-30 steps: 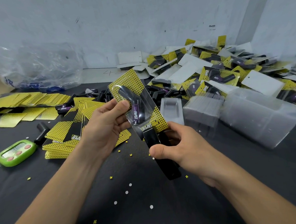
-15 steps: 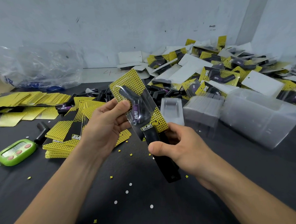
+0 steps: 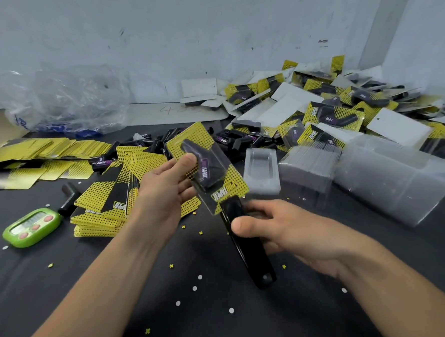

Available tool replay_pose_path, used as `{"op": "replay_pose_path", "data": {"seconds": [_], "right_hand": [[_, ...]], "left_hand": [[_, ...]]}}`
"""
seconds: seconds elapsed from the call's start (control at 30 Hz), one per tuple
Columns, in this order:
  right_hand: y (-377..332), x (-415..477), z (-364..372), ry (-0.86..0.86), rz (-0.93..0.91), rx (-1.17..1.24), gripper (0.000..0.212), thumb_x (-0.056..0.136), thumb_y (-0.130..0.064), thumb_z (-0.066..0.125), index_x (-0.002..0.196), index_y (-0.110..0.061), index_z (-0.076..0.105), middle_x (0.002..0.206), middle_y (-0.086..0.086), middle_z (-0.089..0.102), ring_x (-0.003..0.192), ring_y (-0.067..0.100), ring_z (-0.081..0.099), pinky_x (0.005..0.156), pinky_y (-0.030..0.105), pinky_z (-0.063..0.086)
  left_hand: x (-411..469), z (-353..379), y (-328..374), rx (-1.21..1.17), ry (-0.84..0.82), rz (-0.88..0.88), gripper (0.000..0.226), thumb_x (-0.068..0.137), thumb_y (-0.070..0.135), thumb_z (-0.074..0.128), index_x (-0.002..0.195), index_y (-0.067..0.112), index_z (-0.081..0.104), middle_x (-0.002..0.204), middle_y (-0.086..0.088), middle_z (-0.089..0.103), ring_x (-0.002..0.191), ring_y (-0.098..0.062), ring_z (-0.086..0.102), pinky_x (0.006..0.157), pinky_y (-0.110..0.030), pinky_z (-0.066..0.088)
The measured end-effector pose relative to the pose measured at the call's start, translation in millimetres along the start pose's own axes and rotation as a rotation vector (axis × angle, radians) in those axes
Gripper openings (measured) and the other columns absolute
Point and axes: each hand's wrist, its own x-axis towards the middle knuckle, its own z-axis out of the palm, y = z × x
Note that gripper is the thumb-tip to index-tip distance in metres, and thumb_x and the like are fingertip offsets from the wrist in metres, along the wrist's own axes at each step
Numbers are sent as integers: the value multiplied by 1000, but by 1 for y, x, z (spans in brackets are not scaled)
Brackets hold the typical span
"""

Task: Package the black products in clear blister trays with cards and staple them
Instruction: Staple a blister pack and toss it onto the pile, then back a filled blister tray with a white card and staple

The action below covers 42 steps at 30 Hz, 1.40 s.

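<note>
Blister pack [image 3: 212,173], held by left hand [image 3: 163,192], has been lowered to stapler [image 3: 247,252] gripped in right hand [image 3: 285,232]. Bottom-edge stapling is judged imminent.

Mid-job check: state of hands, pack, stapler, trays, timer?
left hand, grips the blister pack, thumb on its front.
blister pack, held tilted, black product inside, card behind.
right hand, grips the stapler.
stapler, nose at the pack's lower edge; stapled or not, cannot tell.
loose tray, lying empty.
timer, face up, display unreadable.
</note>
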Motion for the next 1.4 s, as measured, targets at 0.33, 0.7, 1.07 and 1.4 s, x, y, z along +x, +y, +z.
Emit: {"op": "replay_pose_path", "data": {"seconds": [0.33, 0.7, 1.07, 1.4], "right_hand": [[-5, 7, -4, 452, -154, -236, 62, 60, -84, 57, 103, -44, 75, 99, -23, 74, 95, -5, 67, 93, 33, 55], [-28, 34, -25, 502, -133, 108, 28, 94, -20, 71, 69, -10, 75, 62, -2, 69, 52, 10, 51, 56, 19, 43], [-16, 71, -56, 825, -147, -201, 12, 85, -18, 68, 81, -22, 79, 68, -9, 74, 68, 14, 66, 68, 28, 51], [3, 80, -40, 541, -93, -1041, 56, 91, -9, 59, 138, -41, 60, 127, 10, 68, 118, 34, 60, 95, 43, 54]], "left_hand": [[-2, 2, 5, -68, -62, -43, 21, 79, 28, 75, 92, 12, 80, 101, -11, 78, 81, -19, 73, 66, -27, 63], [-1, 3, 0, -78, -125, -73, 50, 97, 48, 55, 125, 7, 63, 114, -12, 77, 104, -22, 75, 81, -31, 63], [10, -20, -16, 1500, 244, 455, 39, 90, 31, 67, 129, 29, 68, 128, 6, 69, 124, -23, 58, 111, -39, 38], [16, -29, -24, 1812, -38, 286, 73, 99, 54, 57, 160, 26, 29, 166, 6, 34, 158, -16, 15, 128, -45, 1]]}}
